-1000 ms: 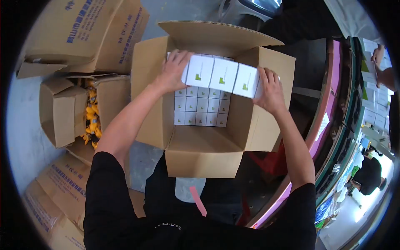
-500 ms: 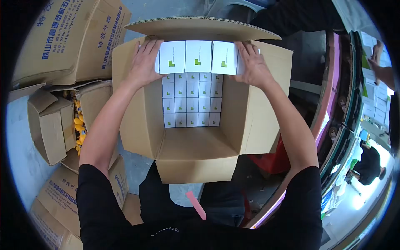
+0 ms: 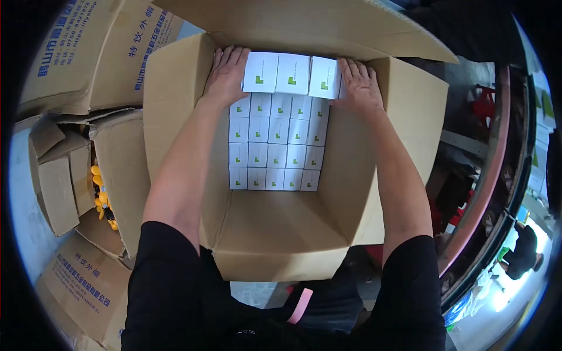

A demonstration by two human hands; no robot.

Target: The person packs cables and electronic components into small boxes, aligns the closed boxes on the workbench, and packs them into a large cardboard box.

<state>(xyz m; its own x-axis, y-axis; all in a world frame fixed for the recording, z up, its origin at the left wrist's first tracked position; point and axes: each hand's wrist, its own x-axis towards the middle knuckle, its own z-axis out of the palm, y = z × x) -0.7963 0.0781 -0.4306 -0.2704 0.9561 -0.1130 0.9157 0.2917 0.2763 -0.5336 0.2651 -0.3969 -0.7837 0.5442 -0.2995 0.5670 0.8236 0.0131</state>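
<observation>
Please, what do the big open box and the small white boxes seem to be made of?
Big open box: matte brown cardboard, judging by its plain, creased faces; probably corrugated.
Small white boxes: likely printed paperboard, smooth, slight sheen, crisp edges.

The row of white boxes (image 3: pixel 293 73) (slanted a second ago) now runs straighter, lower inside the far end of the carton (image 3: pixel 278 216).

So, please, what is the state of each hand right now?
Left hand: holding the left end of a row of three white boxes.
Right hand: holding that row's right end.
</observation>
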